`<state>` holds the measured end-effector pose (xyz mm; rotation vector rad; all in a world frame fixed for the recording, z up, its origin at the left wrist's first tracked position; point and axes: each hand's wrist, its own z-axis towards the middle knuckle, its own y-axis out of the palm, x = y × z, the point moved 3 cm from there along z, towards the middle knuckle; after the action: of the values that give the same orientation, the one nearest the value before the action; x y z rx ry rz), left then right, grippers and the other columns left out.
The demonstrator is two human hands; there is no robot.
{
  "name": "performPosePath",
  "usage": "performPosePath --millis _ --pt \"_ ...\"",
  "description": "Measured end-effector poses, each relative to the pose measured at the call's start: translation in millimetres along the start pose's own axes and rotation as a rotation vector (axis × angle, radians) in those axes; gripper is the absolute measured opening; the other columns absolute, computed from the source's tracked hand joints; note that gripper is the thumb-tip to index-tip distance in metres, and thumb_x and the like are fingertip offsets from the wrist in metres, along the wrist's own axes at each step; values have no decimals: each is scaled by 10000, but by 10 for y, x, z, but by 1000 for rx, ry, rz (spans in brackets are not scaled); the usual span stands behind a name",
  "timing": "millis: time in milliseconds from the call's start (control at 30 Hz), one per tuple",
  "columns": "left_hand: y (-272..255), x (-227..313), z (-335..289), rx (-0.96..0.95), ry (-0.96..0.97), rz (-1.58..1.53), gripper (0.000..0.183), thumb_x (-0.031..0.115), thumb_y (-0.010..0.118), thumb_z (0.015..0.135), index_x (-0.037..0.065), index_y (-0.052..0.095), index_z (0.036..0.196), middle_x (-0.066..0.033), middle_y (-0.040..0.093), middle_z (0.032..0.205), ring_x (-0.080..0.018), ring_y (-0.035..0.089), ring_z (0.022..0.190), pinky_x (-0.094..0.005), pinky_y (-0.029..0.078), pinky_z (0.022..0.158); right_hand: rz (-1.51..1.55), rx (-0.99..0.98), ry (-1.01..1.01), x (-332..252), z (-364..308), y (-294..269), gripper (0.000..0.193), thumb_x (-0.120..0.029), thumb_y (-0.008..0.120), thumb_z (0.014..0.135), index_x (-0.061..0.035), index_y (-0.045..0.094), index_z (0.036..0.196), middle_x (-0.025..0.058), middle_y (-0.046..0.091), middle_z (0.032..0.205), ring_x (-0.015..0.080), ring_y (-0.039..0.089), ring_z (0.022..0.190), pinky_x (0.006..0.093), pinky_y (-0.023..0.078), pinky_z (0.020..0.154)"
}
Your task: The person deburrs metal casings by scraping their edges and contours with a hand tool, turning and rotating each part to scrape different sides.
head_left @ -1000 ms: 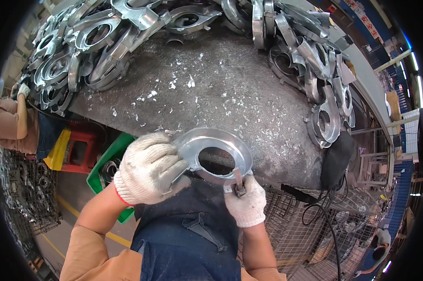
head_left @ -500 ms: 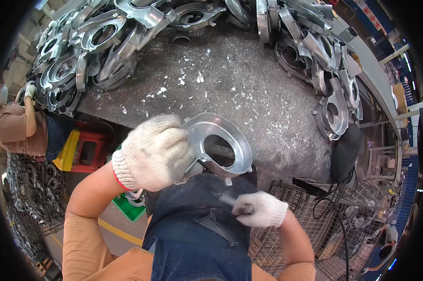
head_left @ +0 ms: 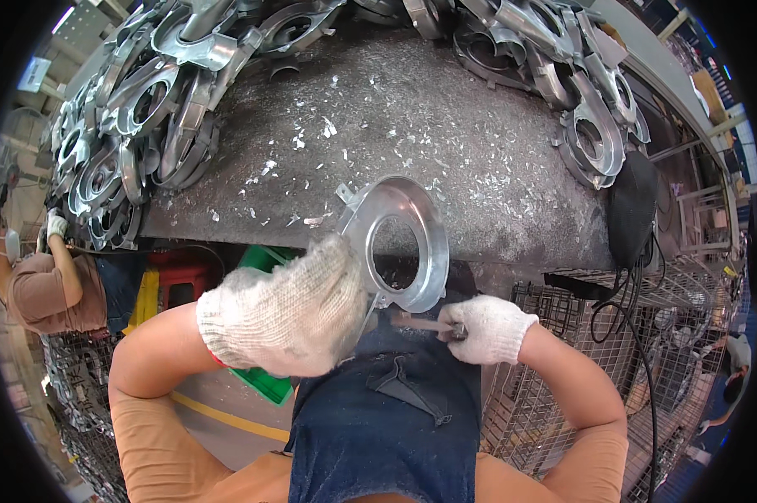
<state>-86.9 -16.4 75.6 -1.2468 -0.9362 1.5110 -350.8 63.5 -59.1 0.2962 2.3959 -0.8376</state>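
Note:
My left hand (head_left: 290,306), in a white knit glove, is closed round the left side of a silvery cast metal housing (head_left: 431,251). The housing stands tilted in front of the table's near edge, its large round opening toward me. In my gloved right hand (head_left: 489,329) is a narrow flat-bladed hand tool (head_left: 420,323), its blade pointing left. The blade lies close under the housing's lower rim; whether they touch I cannot tell. My left fingertips are mostly hidden behind the glove and the housing.
Similar housings are heaped at the table's left (head_left: 135,109) and right (head_left: 592,138). Metal flakes litter the dark tabletop (head_left: 328,168). A green crate (head_left: 265,386) sits below left, wire cages (head_left: 554,335) lower right. Beside a black object (head_left: 634,210) hang cables. A co-worker (head_left: 51,277) is at far left.
The housing has turned more upright, and a tab now shows at its upper left. My right hand has risen with the tool toward its lower rim. The view has shifted.

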Motion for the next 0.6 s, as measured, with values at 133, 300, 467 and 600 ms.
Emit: performPosePath --millis 133,300,467,600 --pt "37 -119 65 -37 -225 -190 392 194 781 591 -62 747 887 -152 687 879 -338 719 894 -411 629 870 -202 -139 52 -117 -92 89 246 -186 725 880 -119 763 1114 140 818 1010 370 790 1006 479 628 898" --pt "152 -152 -62 87 -403 -249 425 277 867 586 0 755 888 -112 687 861 -303 715 880 -444 613 911 68 439 16 -12 -252 89 210 -210 764 916 -153 744 1117 119 807 1002 370 790 941 475 645 801" --pt "124 -200 -29 8 -376 -203 389 295 888 630 25 768 882 -91 685 807 -288 719 838 -458 611 932 -3 617 55 -76 -96 118 228 -171 792 883 -129 721 1096 108 793 1004 353 790 916 459 644 778" --pt "74 -199 -1 -91 -393 -251 391 290 893 630 20 780 889 -92 694 803 -289 724 842 -465 613 927 -81 846 2 -148 -13 90 234 -130 804 858 -99 715 1073 108 790 989 350 787 897 437 641 763"
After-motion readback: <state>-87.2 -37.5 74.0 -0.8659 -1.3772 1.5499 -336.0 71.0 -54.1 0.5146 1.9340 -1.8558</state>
